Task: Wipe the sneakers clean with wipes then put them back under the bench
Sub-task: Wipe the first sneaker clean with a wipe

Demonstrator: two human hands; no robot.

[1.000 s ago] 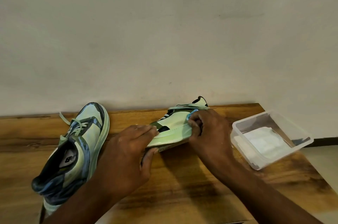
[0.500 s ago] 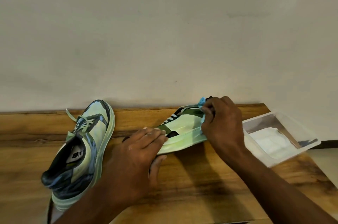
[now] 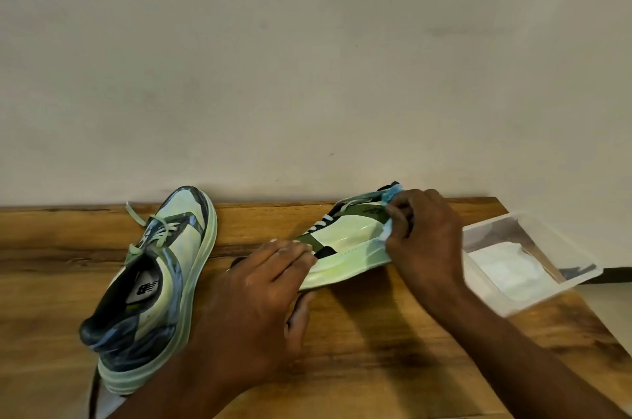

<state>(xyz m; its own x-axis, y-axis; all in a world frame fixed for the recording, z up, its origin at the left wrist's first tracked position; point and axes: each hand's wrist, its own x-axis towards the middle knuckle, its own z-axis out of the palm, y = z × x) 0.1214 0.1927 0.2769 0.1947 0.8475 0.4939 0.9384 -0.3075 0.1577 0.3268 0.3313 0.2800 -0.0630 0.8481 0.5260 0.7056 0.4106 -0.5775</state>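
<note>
1. Gripping the sole end of one sneaker [image 3: 345,247], the left hand [image 3: 260,295] has its fingers laid over the upper and its thumb tucked beneath the sole, so the shoe lies tipped on its side with its pale green side panel facing up.
2. At the shoe's 2 o'clock end, the right hand [image 3: 424,240] is clenched around a light blue wipe [image 3: 393,194]; the wipe pokes out above the knuckles and presses against the shoe's rim there.
3. Both hands touch this shoe, which lies near the middle of the wooden desk [image 3: 376,350], just in front of the wall [image 3: 307,59].
4. The second sneaker [image 3: 154,282] stands upright on its sole at 9 o'clock from the held shoe, apart from it, with its toe toward the wall at 12 o'clock and its heel toward the person. Its laces are loose, and a logo shows on the insole.
5. A clear plastic tub [image 3: 533,240] sits at 3 o'clock, near the desk's right edge and just beside the right wrist. White folded wipes [image 3: 506,268] lie inside it.
6. Dark shadows from the forearms fall across the desk toward 6 o'clock.
</note>
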